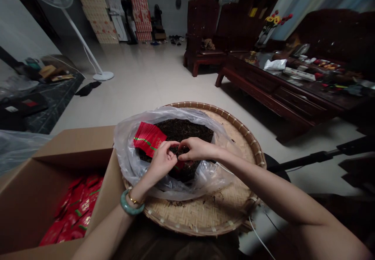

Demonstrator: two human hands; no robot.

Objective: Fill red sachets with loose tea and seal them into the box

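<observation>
My left hand (164, 157) and my right hand (197, 149) meet over an open clear plastic bag (125, 150) of dark, dried, leaf-like material (190, 129). Thumbs and forefingers of both are pinched together, fingertips nearly touching. Below the fingers shows a small red packet (178, 166), mostly hidden by my hands; they appear to grip its upper edge. A fanned stack of red packets (149, 139) with a green stripe rests on the leaves, just beyond my left hand. The bag sits on a round woven bamboo tray (231, 209), with loose bits scattered on it.
An open cardboard box (73, 137) at the left holds many red packets (77, 209). Right of the tray extends a black pole (307, 158). Beyond are a standing fan (104, 75), a dark wooden table (263, 84) covered with items, wooden chairs (202, 22) and stacked boxes (98, 16).
</observation>
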